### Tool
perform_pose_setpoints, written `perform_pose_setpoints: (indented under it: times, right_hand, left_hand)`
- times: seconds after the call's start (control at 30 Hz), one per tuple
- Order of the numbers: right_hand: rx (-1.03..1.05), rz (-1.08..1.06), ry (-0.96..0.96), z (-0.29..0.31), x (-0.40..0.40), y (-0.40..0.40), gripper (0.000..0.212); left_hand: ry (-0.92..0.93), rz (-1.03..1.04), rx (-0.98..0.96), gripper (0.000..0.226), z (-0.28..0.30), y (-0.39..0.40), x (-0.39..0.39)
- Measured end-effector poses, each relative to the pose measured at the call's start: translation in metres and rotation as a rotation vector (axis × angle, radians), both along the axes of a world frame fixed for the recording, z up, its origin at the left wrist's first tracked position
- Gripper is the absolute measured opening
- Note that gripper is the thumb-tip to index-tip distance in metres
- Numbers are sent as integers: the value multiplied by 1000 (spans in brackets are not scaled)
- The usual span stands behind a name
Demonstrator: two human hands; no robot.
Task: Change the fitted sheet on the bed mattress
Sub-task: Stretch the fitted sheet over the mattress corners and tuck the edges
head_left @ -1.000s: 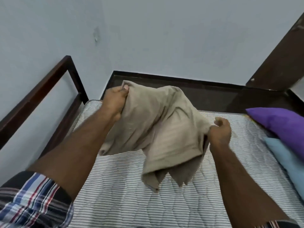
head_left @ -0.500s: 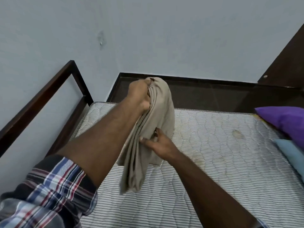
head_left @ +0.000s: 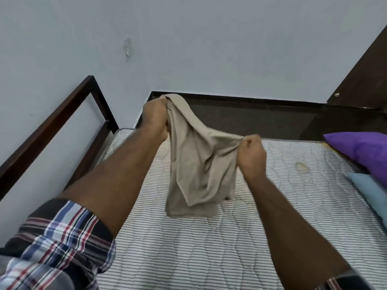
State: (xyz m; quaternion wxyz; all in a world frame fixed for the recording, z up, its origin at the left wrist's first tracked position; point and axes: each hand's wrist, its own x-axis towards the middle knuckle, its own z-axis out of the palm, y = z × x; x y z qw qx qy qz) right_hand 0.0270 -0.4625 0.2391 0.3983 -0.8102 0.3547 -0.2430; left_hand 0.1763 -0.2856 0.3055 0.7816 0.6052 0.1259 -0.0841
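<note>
While hands (head_left: 201, 135) grip, beige sheet (head_left: 196, 174) — limp, creased

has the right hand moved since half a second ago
Yes. The right hand has swung out to the right, away from the left hand and toward the purple pillow, pulling the beige sheet open.

Both arms are stretched forward, bare to the rolled plaid sleeves. The left hand (head_left: 156, 116) is raised higher and farther out, its fingers curled in a tight grip on bunched cloth (head_left: 196, 164). The right hand (head_left: 250, 152) is fisted lower, pinching another fold.
</note>
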Motion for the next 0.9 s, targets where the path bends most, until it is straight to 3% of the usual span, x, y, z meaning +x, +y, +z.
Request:
perform_pose_setpoints:
  times: [0.07, 0.17, 0.23, 0.4, 0.5, 0.57, 0.67, 0.77, 0.9]
  right_hand:
    - [-9, -87, -61, 17, 10, -24, 19]
    - [86, -66, -208, 37, 35, -55, 25]
    - [52, 93, -216, 45, 46, -55, 21]
    - [-24, 511, -137, 41, 27, 28, 49]
    - [-294, 561, 33, 8, 1, 62, 67]
    - [-398, 486, 74, -4, -1, 52, 44]
    - [-413, 456, 90, -3, 3, 26, 4]
    - [-428, 473, 91, -12, -4, -5, 19]
    - [-356, 205, 382, -45, -24, -67, 16]
  left_hand:
    - [-32, -36, 200, 16, -1, 12, 0]
    - [-42, -147, 320, 18, -2, 14, -4]
    - [-38, -205, 334, 31, -5, 9, -8]
    - [-14, -273, 258, 40, -11, -8, -22]
    - [38, -331, 215, 31, -17, -18, -32]
    - [52, -371, 227, 16, -23, -20, -37]
    - [85, -319, 221, 23, -32, -10, -37]
    - [86, -182, 185, 20, -39, 5, -28]
    - [3, -140, 284, 21, -40, 14, -23]
